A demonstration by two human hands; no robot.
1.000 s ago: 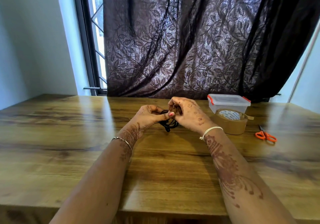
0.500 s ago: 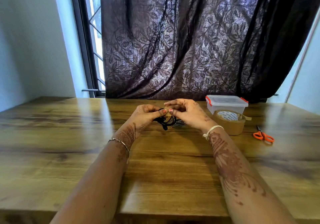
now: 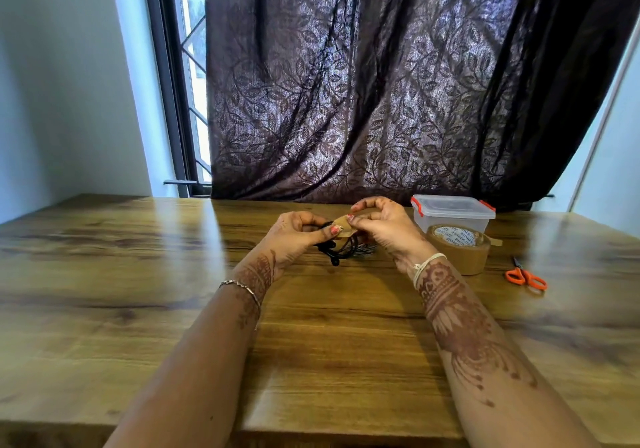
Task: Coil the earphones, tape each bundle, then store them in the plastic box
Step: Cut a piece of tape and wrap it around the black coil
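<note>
A coiled bundle of black earphones (image 3: 341, 252) hangs just above the wooden table (image 3: 173, 274), held at its top by my left hand (image 3: 298, 233). My right hand (image 3: 384, 222) pinches a short brown strip of tape (image 3: 343, 224) that lies over the top of the bundle between both hands' fingertips. A clear plastic box (image 3: 452, 214) with a lid and red clips stands at the back right. A roll of brown tape (image 3: 459, 247) lies in front of it.
Orange-handled scissors (image 3: 526, 276) lie on the table right of the tape roll. Something thin and dark (image 3: 365, 248) lies on the table behind the bundle. A dark curtain (image 3: 381, 84) hangs behind the table's far edge.
Both hands have lifted slightly and spread apart, and the brown tape strip now shows stretched between their fingertips over the bundle.
</note>
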